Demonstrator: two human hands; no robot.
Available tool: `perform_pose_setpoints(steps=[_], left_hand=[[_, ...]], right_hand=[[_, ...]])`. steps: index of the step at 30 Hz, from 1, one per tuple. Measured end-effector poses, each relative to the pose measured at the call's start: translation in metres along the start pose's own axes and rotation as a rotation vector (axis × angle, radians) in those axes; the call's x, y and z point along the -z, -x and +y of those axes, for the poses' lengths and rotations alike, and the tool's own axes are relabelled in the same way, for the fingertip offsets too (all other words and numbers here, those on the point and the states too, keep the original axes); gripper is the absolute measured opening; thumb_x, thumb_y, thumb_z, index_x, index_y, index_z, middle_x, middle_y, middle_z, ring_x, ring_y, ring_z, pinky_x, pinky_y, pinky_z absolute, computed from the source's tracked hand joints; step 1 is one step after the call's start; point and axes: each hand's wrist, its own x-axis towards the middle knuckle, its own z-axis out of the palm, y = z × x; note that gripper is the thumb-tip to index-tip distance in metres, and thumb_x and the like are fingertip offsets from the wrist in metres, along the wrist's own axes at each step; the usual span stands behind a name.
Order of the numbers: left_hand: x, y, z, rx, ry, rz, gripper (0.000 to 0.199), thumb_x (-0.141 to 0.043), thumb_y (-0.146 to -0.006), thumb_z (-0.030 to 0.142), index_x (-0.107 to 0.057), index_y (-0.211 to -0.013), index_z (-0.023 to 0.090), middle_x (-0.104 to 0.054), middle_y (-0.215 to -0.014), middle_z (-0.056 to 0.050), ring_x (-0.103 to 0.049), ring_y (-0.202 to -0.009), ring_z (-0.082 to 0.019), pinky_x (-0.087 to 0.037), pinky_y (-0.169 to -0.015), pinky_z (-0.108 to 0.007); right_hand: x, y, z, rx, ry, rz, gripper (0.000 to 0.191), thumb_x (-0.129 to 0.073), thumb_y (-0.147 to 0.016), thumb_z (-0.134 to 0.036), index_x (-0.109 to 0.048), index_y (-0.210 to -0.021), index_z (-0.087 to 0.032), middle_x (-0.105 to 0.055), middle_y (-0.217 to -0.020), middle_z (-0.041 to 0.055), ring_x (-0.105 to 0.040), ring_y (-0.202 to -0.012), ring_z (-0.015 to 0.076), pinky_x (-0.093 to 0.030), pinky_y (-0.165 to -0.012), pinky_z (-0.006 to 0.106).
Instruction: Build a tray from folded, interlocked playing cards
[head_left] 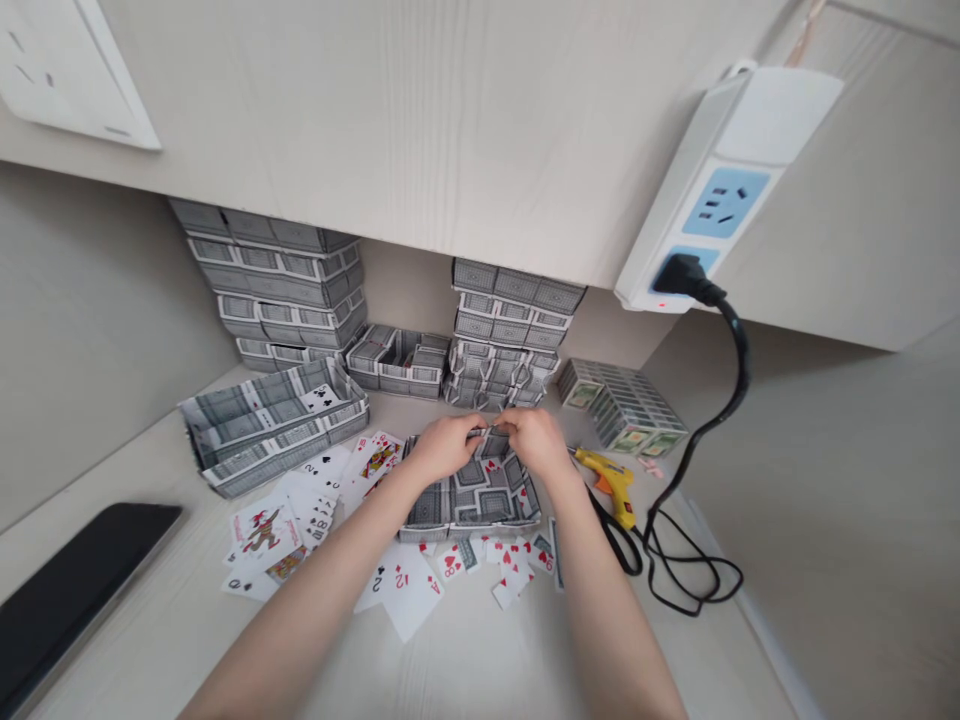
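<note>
A box built of playing cards (491,508), grey patterned backs outward, lies in front of me with its inside facing up. My left hand (448,447) pinches the box's far wall with thumb and finger. Close beside it, my right hand (534,440) grips the same wall, its fingertips nearly meeting the left ones. Whether a small loose piece sits between the fingertips I cannot make out. Cut card pieces (514,565) with red hearts lie at the near side. Loose playing cards (262,532) spread out to the left.
A yellow glue gun (611,485) lies right, its black cable running to a power strip (720,200). Stacked card boxes (292,275) and another card stack (510,320) stand behind. A long card box (277,420) sits left, near a black device (82,600). Wrapped packs (630,405) lie back right.
</note>
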Motion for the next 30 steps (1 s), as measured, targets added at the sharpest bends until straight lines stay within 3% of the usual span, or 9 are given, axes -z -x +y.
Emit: perform_pose_setpoints(steps=[7,19,25,30], left_hand=[[0.001,0.001,0.004,0.037,-0.051,-0.036,0.027,-0.045,-0.082,0.032,-0.059,-0.104,0.025,-0.066,-0.098,-0.004,-0.060,-0.091,-0.020,-0.043,-0.078,-0.028],[-0.002,0.000,0.002,-0.019,-0.127,-0.041,0.024,-0.043,-0.082,0.029,-0.057,-0.100,0.024,-0.066,-0.094,-0.005,-0.061,-0.087,-0.023,-0.043,-0.074,-0.030],[-0.005,-0.001,-0.002,-0.067,-0.040,0.027,0.025,-0.047,-0.079,0.023,-0.053,-0.103,0.022,-0.063,-0.102,-0.004,-0.059,-0.091,-0.020,-0.043,-0.077,-0.028],[-0.007,-0.005,-0.008,-0.093,0.058,0.074,0.019,-0.052,-0.075,0.021,-0.059,-0.093,0.021,-0.063,-0.101,-0.003,-0.058,-0.090,-0.017,-0.043,-0.080,-0.026]], right_hand=[[0.006,0.001,-0.012,-0.020,0.122,-0.025,0.028,-0.047,-0.072,-0.009,-0.069,-0.082,-0.023,-0.070,-0.080,0.0062,-0.062,-0.077,0.0189,-0.040,-0.068,0.025],[0.006,0.001,-0.012,-0.055,0.056,-0.042,0.029,-0.045,-0.074,-0.011,-0.069,-0.083,-0.025,-0.070,-0.079,0.0036,-0.063,-0.078,0.0186,-0.040,-0.063,0.023],[0.009,0.004,-0.019,-0.058,0.139,-0.057,0.025,-0.046,-0.075,-0.014,-0.069,-0.080,-0.021,-0.069,-0.076,0.0099,-0.062,-0.076,0.0217,-0.039,-0.065,0.027],[0.007,0.000,-0.011,-0.032,-0.004,-0.137,0.029,-0.044,-0.077,-0.012,-0.069,-0.087,-0.022,-0.069,-0.082,0.0060,-0.061,-0.084,0.0170,-0.039,-0.071,0.022]])
